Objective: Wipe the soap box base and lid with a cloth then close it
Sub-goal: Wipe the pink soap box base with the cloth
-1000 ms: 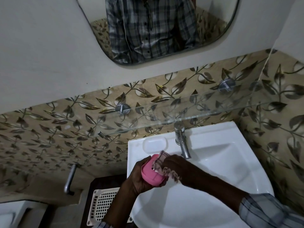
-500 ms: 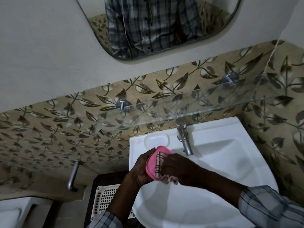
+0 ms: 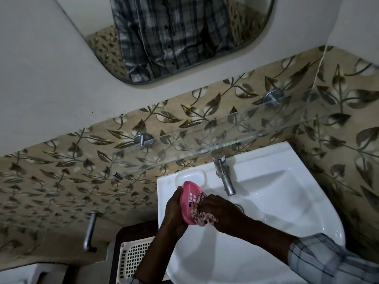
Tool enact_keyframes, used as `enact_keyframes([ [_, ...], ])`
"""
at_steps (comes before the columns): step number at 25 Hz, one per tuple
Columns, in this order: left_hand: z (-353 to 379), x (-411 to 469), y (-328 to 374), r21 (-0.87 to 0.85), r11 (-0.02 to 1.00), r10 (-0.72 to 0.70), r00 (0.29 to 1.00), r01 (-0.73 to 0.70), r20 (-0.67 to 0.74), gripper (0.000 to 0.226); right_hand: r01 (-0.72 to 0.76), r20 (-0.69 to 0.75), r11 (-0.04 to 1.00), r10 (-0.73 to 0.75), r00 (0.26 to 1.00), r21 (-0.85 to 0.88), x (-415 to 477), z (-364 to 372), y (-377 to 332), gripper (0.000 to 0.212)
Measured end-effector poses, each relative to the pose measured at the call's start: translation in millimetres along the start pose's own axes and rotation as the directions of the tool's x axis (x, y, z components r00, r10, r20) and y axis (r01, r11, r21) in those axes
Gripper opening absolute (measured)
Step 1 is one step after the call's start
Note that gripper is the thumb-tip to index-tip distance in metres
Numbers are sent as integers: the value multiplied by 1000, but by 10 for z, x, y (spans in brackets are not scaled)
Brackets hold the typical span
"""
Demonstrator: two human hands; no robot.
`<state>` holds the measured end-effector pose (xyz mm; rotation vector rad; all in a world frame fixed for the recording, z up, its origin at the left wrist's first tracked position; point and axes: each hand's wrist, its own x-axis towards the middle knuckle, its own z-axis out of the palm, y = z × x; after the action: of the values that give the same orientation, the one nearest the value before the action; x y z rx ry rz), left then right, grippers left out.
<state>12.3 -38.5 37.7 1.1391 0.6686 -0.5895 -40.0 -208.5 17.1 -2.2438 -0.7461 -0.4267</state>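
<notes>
Nearest us, a checked sleeve (image 3: 328, 261) enters from the lower right. A white lattice basket (image 3: 133, 257) sits low, just left of the sink (image 3: 276, 212).

Above the sink's left part we see both hands meeting. The left hand (image 3: 174, 212) has its fingers (image 3: 178, 191) curled round the back and left edge of the pink soap box (image 3: 189, 196), gripping it on edge and tilted, with the hollow side turned towards the right hand. The right hand (image 3: 221, 210) has its fingers bunched round a patterned cloth (image 3: 203, 216) and presses it against the box's lower right part. The cloth hides that corner, and the right hand hides where the cloth ends. A few small slots show in the box above the cloth. We cannot tell whether this piece is the base or the lid, and we count only one pink piece, one cloth and two hands.

Just beyond the box a shallow soap recess (image 3: 190, 176) is moulded into the sink's rim, and one chrome tap (image 3: 223, 173) stands to its right, its spout pointing down near the right hand without touching it. On the left wall hangs a metal bar (image 3: 90, 232).

Farther off, a glass shelf (image 3: 225, 138) crosses the leaf-patterned tiles above the tap, carried on two round metal brackets (image 3: 143, 139). Highest on the wall, one mirror (image 3: 184, 37) shows a checked shirt.
</notes>
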Motion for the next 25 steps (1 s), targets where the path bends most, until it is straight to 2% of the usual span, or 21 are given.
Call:
enact_keyframes([
  [1,36,-10,-42,6,1000,23,999,-23,-30,65,-136,4,990,136,991,48,23,75,-56,28],
  [2,63,13,-98,16,998,56,997,-56,-61,66,-337,-3,929,342,940,154,91,141,-179,20],
  [3,85,22,-124,16,996,88,993,-87,-75,67,-528,30,812,538,842,247,194,174,-281,16],
  [4,109,16,-115,25,993,117,990,-115,-79,67,-615,58,715,635,770,333,229,207,-312,20],
  [5,110,23,-75,26,991,136,988,-134,-75,65,-589,39,725,618,785,357,183,219,-274,18],
  [6,95,32,-13,16,991,133,990,-132,-52,63,-478,12,802,508,861,358,121,187,-232,17],
  [8,82,33,35,-6,996,93,996,-93,-4,59,-267,-33,950,275,961,162,-42,122,-93,25],
  [10,112,29,-46,-3,994,110,993,-110,-38,61,-433,-13,868,450,893,244,27,129,-184,7],
  [12,132,69,-113,-22,990,140,989,-141,-55,65,-602,25,700,644,765,385,209,171,-378,13],
  [13,123,70,-108,-39,988,149,988,-151,-43,64,-592,25,685,645,764,425,179,225,-372,10],
  [14,107,65,-72,-48,986,161,987,-161,-20,61,-540,29,725,586,810,428,113,220,-343,6],
  [16,43,39,-2,-10,986,167,986,-167,-2,53,-391,56,864,394,917,318,-50,151,-230,18],
  [17,51,6,-12,39,982,183,983,-183,-7,51,-416,74,859,413,908,300,-66,121,-224,11],
  [18,74,-16,-71,74,971,228,974,-226,-8,50,-496,96,784,499,861,374,-28,82,-266,6],
  [19,109,-39,-158,91,951,297,955,-295,-3,50,-589,118,638,622,774,496,100,38,-333,10],
  [20,145,-58,-258,122,914,390,921,-388,2,49,-640,168,408,745,646,651,278,0,-369,12],
  [21,176,-75,-351,183,856,488,872,-484,25,48,-601,277,103,817,506,793,461,-44,-358,13],
  [22,183,-93,-413,255,778,578,813,-575,68,50,-493,401,-169,817,414,853,622,-124,-323,16],
  [23,148,-107,-458,330,687,653,750,-647,110,56,-414,488,-327,785,381,850,718,-208,-268,20],
  [24,91,-123,-479,371,623,687,708,-689,162,65,-434,528,-354,753,394,828,761,-261,-232,18],
  [25,21,-123,-470,433,559,705,680,-707,202,76,-510,513,-274,750,417,815,754,-306,-230,9],
])
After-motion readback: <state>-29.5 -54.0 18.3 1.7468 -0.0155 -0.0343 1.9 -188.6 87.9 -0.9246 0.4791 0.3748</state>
